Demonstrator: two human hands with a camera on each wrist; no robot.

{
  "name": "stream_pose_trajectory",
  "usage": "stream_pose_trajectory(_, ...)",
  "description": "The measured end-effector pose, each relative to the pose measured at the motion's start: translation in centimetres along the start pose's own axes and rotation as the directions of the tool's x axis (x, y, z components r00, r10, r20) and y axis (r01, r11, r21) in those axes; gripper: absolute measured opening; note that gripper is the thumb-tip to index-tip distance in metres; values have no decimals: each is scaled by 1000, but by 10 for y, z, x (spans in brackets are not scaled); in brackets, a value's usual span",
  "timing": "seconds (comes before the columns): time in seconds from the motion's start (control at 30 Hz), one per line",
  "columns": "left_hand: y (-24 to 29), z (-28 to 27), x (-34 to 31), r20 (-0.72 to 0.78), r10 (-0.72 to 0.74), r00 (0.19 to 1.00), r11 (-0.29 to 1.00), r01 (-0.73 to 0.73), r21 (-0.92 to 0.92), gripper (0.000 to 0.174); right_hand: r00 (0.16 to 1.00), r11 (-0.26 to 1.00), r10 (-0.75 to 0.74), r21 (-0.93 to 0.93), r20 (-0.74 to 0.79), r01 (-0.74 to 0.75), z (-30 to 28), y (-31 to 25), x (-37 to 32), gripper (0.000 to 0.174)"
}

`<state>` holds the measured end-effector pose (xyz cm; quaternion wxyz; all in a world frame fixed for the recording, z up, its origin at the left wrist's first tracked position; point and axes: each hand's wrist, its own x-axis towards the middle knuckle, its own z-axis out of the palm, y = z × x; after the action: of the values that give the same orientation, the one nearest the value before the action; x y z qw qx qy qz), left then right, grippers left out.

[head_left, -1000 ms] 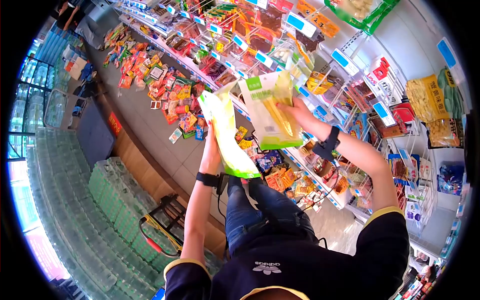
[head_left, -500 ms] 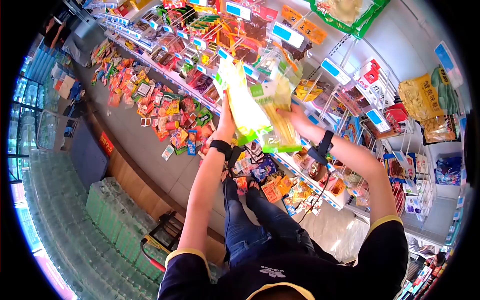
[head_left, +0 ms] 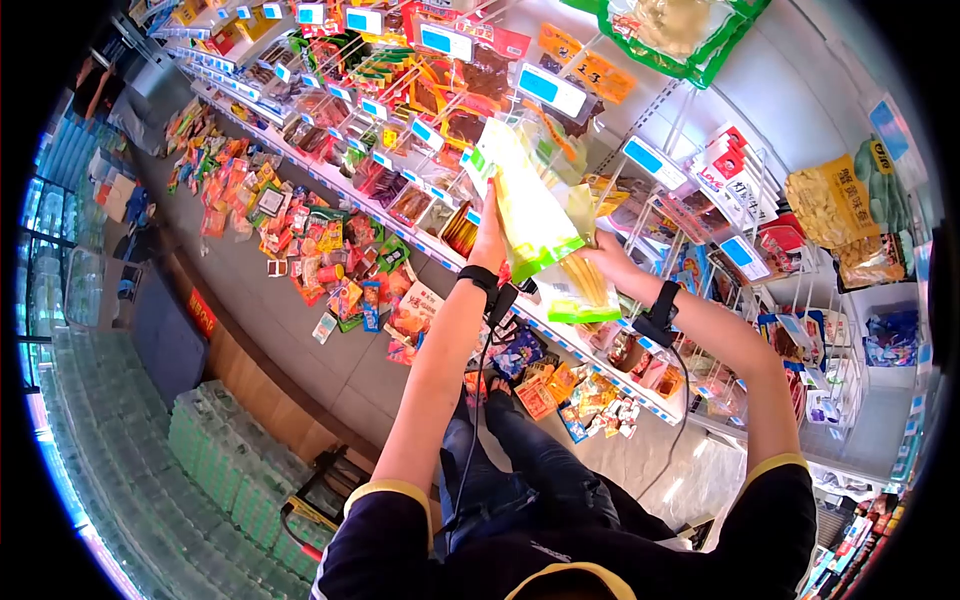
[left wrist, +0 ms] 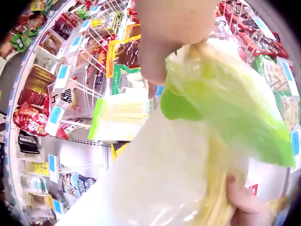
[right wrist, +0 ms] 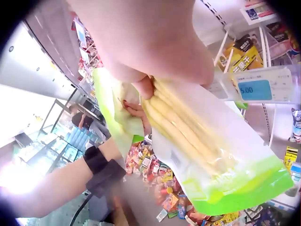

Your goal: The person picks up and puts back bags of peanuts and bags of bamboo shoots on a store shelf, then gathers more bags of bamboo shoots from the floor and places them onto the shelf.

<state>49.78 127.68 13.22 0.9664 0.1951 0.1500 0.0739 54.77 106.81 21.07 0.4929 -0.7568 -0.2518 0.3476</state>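
Observation:
My left hand [head_left: 490, 236] grips a white and lime-green plastic food bag [head_left: 527, 200] by its side, holding it up before the hanging racks. My right hand [head_left: 608, 260] pinches a matching bag of long pale yellow strips [right wrist: 188, 134], its thumb pressed against the clear front. In the head view the left bag partly covers the right one. The left wrist view has the left hand [left wrist: 176, 33] at the top, with the right hand's fingertips [left wrist: 242, 195] on the other bag below. A similar bag [left wrist: 120, 115] hangs on a rack hook behind.
Shelf racks with wire hooks and price tags [head_left: 655, 160] run along the right. Many snack packets [head_left: 300, 235] lie heaped on the floor beside the shelf. Stacked bottle packs [head_left: 130, 450] and a folded cart [head_left: 320, 490] stand at the left. A person [head_left: 95, 85] is far back.
The left hand has moved forward and right with its bag, closer to the shelf and across the right bag. The right hand keeps its bag. The head view has shifted slightly.

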Motion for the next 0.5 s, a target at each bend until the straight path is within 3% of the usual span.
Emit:
stream_pose_trajectory(0.17,-2,-13,3,28,33,999,998,-34,47,68,998,998,-58,-21,27,58,3,-4,-6,31)
stream_pose_trajectory(0.27,7,-7,-12,-5,5,1000,999,-5,38,69,999,988,39,-149,33,-34,4,12,-11,31)
stream_pose_trajectory(0.3,10,-9,-14,-32,20,999,998,-19,53,67,995,992,97,-86,38,-93,6,17,-15,31)
stream_pose_trajectory(0.4,23,-7,-17,17,12,1000,994,-14,107,64,996,998,57,-25,72,-55,8,74,-11,33)
stream_pose_trajectory(0.43,28,0,-19,-34,12,999,992,-8,124,63,988,982,130,-148,79,-118,5,81,-9,34)
stream_pose_trajectory(0.5,33,7,-19,-22,16,1000,992,-13,126,62,978,973,190,-148,89,-176,6,112,5,35)
